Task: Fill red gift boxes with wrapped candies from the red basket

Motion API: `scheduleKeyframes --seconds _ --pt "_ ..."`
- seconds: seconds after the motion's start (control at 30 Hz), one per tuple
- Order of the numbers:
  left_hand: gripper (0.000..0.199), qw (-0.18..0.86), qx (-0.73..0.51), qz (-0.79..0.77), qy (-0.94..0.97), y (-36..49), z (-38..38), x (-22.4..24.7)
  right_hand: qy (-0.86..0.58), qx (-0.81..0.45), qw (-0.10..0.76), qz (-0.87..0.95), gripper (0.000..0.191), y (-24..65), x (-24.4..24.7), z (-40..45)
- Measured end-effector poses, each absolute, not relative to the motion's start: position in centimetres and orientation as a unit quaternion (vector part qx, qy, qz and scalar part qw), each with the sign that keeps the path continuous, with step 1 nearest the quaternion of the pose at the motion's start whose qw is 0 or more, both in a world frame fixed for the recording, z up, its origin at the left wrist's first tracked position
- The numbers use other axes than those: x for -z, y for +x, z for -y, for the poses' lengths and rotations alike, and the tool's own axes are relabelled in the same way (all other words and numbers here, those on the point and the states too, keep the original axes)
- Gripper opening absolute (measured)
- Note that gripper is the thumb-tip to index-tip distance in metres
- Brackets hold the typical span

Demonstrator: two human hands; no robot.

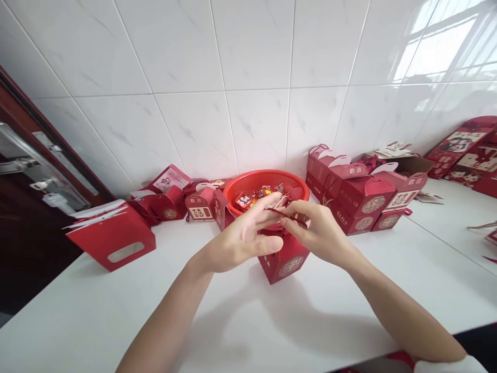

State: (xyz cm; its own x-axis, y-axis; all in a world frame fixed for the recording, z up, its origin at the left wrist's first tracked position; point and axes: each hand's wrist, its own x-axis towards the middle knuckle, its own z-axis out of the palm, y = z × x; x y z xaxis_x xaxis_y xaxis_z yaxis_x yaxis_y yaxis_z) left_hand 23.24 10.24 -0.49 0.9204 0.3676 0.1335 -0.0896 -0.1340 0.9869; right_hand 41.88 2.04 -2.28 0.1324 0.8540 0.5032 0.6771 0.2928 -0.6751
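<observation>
Right hand (324, 228): grip pinches cord (277, 211). Left hand (233, 242): grip spread. Cord: likely light, limp; pinch near end. Box (276, 265): likely light, crushable; support base.

You're working in bright, pale light. High to the right of your right hand (320, 228), window glare (446, 49) washes out the tiled wall (186, 46). Below your left hand (235, 243) and right forearm, soft grey shadows (310, 311) spread over the white table (93, 316). Far left of your grip, the door (39, 259) looks dark. Above you, wide-angle distortion fans the tile lines outward.
</observation>
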Motion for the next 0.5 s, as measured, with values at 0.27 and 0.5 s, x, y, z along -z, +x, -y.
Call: scheduleKeyframes --seconds 0.27,0.5 --pt "0.076 0.594 -0.228 -0.158 0.755 22.2 -12.7 -0.1 -0.588 -0.023 0.661 0.466 0.018 49.1 1.3 3.4" --pt "0.048 0.534 -0.246 -0.201 0.784 22.0 -13.9 -0.5 -0.590 0.044 0.779 0.207 0.032 56.8 4.7 7.2"
